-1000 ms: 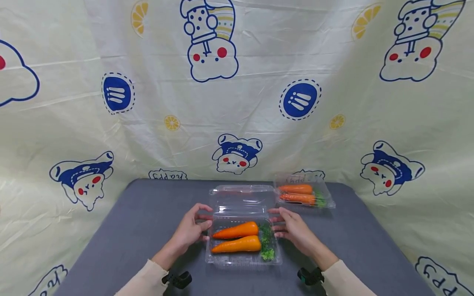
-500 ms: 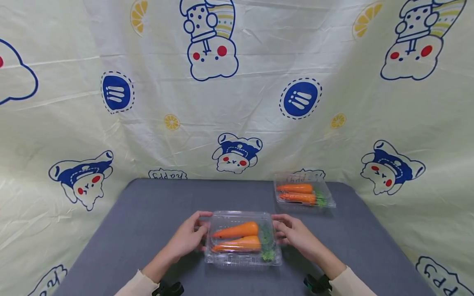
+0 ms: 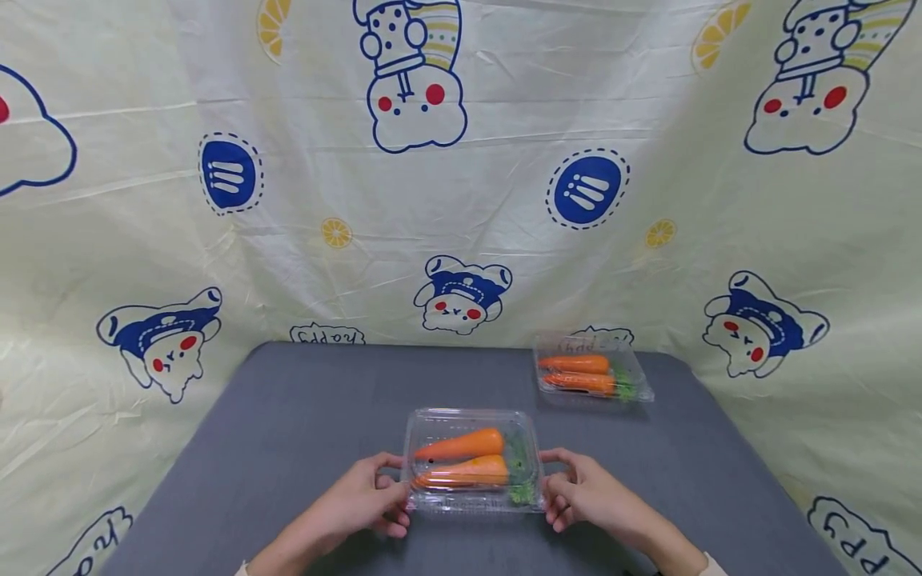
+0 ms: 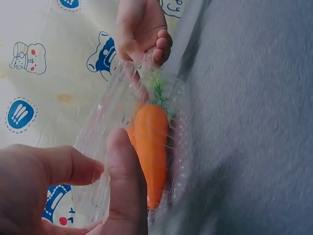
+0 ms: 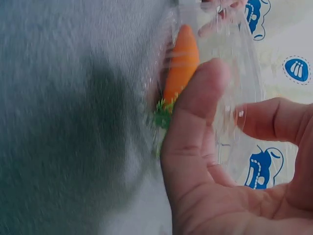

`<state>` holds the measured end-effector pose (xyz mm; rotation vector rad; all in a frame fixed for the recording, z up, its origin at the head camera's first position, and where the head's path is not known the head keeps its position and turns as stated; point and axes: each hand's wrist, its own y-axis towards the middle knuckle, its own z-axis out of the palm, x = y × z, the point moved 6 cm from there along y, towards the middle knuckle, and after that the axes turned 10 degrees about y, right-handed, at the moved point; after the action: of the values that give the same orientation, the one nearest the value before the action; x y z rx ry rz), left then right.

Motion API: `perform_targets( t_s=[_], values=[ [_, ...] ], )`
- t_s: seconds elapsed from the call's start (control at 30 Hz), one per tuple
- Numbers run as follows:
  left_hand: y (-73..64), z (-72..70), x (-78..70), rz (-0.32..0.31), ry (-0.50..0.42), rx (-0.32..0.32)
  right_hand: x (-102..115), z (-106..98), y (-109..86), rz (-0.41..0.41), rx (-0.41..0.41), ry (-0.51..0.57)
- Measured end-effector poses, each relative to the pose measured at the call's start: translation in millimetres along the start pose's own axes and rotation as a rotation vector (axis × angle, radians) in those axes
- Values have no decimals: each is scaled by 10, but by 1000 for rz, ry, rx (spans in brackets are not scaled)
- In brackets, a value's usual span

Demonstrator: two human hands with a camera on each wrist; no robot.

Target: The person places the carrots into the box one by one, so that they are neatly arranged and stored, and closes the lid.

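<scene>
A clear plastic clamshell box (image 3: 471, 416) lies on the grey table with its lid down over two carrots (image 3: 461, 444) and their green tops (image 3: 520, 472). My left hand (image 3: 363, 500) grips its left side near the front corner, thumb and fingers bent at the rim. At the opposite side my right hand (image 3: 594, 496) grips the right front corner in the same way, other fingers curled below. Both wrist views show a carrot (image 4: 152, 152) through the plastic, with thumb and fingers at the box's edge. Whether the lid is fully latched cannot be told.
A second clear box (image 3: 591, 348) with two carrots and green tops stands at the back right of the grey table (image 3: 324, 416). A patterned curtain (image 3: 461, 208) hangs behind and beside the table.
The lid, earlier raised at the back, has swung forward and down over the carrots. Both hands have slid from the box's back sides to its front corners.
</scene>
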<state>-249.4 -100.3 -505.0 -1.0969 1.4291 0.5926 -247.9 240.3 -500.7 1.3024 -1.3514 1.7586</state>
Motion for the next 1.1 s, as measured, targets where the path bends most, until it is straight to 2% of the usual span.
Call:
perform_targets(
  t_s=[0.07,0.17,0.43,0.53,0.67,0.77,0.87,1.1],
  values=[
    [-8,19,12,-20,-41,10,-36,34,-36,16,25,38],
    [-6,23,17,-28,-81,-7,-53,75,-55,7,42,77],
    [-13,29,38,-54,-145,-61,-86,129,-71,4,25,121],
    [-12,43,69,-94,-169,-81,-90,142,-74,10,19,137],
    [-14,80,116,-141,-240,-63,-102,144,-68,26,25,166],
    [-18,108,132,-145,-276,-28,-121,141,-63,49,38,186],
    [-14,120,137,-147,-270,-23,-130,146,-65,65,50,198],
    [-13,75,123,-169,-258,-70,-124,156,-52,52,56,209]
  ],
)
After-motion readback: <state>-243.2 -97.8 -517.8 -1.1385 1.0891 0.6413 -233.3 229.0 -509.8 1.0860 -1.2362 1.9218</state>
